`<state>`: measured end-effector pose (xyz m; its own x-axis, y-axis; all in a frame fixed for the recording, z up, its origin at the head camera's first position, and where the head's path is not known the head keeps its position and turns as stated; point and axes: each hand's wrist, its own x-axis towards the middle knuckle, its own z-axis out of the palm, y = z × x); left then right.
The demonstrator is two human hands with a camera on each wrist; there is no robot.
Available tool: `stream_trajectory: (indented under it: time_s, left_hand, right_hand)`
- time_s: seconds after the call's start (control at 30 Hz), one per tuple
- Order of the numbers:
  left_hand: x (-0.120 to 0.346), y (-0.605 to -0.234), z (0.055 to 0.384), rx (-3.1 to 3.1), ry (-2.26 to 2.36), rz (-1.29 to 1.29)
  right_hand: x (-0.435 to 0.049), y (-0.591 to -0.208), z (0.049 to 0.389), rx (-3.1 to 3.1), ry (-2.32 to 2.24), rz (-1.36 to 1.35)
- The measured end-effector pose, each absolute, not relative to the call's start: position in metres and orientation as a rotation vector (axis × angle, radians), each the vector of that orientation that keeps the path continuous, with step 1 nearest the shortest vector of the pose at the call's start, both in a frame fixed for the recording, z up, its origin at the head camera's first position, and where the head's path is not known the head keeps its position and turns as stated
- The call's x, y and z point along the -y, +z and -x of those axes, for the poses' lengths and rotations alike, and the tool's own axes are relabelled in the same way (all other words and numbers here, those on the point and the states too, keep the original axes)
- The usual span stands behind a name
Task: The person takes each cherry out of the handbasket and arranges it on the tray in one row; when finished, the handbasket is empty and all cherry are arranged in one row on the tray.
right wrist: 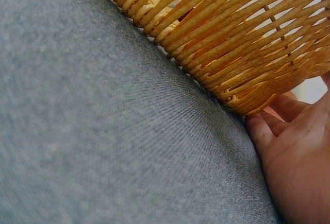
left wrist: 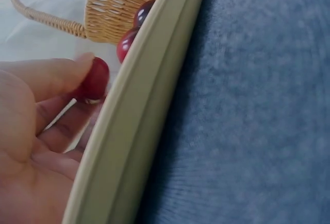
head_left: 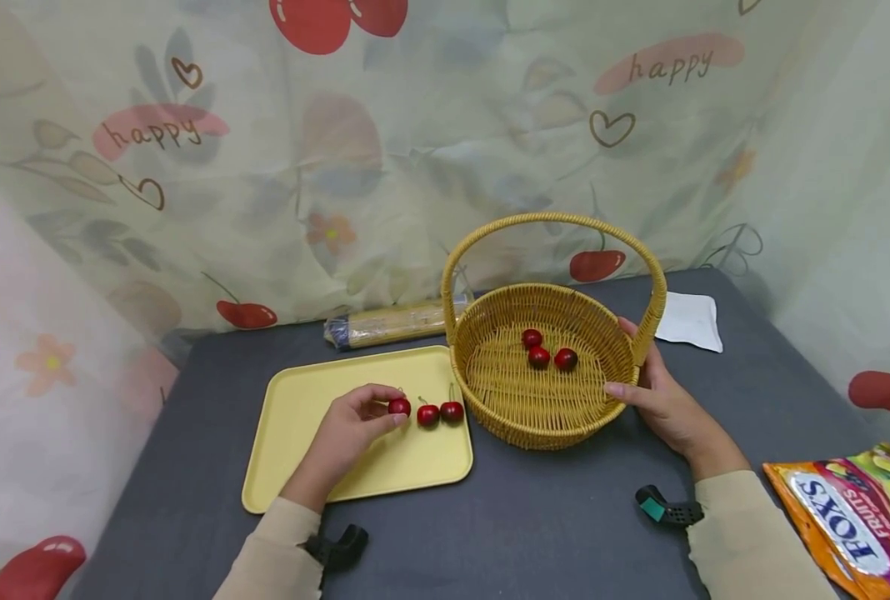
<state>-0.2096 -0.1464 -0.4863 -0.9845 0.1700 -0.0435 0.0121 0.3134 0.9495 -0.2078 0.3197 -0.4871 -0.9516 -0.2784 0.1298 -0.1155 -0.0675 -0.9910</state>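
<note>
My left hand pinches a dark red cherry between thumb and fingers, over the yellow tray. In the left wrist view the cherry sits at the thumb tip, beside the tray's rim. Just right of it, two stemmed cherries lie on the tray. A woven basket with a tall arched handle stands at the tray's right edge, three cherries inside. My right hand grips its right side near the handle's foot, thumb over the rim and other fingers partly hidden outside.
Behind the tray lies a long wrapped pack. A white square is on the table right of the basket, and a colourful FOX'S candy bag lies at the right front. A printed curtain hangs along the back.
</note>
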Motion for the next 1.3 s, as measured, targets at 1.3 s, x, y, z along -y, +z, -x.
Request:
stream_trajectory:
  time_s: [1.3]
  left_hand:
    - [0.1447, -0.4912, 0.2048, -2.588, 1.589, -0.252]
  right_hand:
    - [-0.3189, -0.4866, 0.2084, -2.058, -2.167, 0.456]
